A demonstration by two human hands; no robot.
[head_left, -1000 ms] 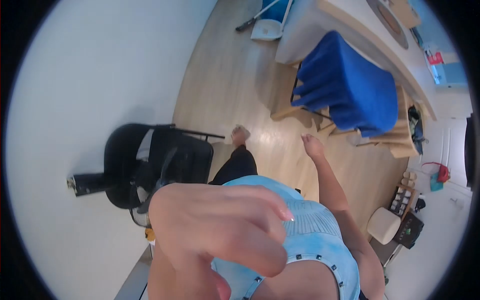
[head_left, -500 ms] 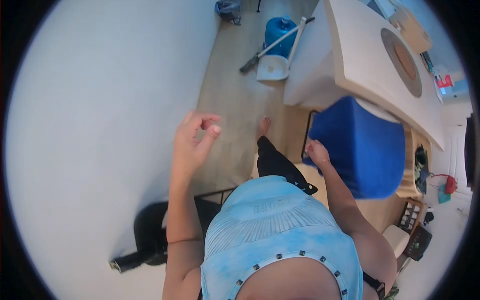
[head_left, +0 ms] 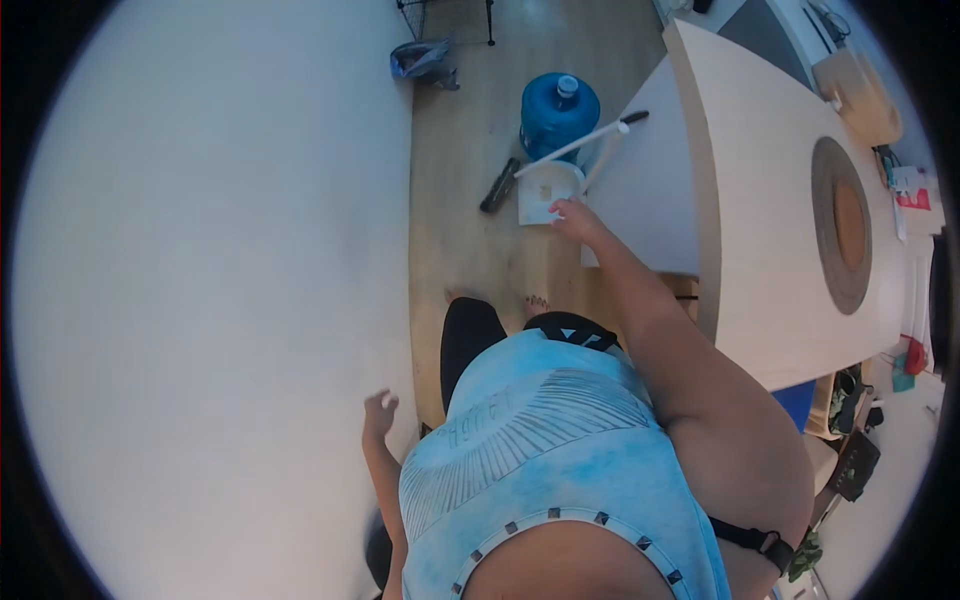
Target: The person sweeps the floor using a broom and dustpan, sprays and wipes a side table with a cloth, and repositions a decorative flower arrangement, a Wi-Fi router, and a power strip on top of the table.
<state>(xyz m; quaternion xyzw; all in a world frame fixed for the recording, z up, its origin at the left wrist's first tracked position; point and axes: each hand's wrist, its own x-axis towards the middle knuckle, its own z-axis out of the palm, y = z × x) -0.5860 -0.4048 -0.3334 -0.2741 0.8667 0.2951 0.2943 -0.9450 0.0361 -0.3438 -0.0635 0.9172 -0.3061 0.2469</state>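
My right hand point(head_left: 576, 218) reaches forward over the front edge of a white dustpan point(head_left: 549, 190); its fingers are partly curled, and I cannot make out whether they touch anything. The dustpan and a broom with a dark head point(head_left: 500, 187) stand on the floor, their pale handles leaning toward the counter. Just behind them is a large blue water bottle point(head_left: 560, 112). Low at the left, beside the white wall, my left hand point(head_left: 380, 408) hangs with bent fingers, too small to read clearly.
A pale counter point(head_left: 765, 200) with a round mat point(head_left: 828, 225) runs along the right. The white wall point(head_left: 230, 260) borders the left. Farther up the floor lies a dark plastic bag point(head_left: 422, 62) near a thin metal rack. Bare feet show on the wooden floor.
The view has moved forward past the black chair and the blue-draped chair. My right hand has stretched forward toward the dustpan; my left hand has dropped back and lower.
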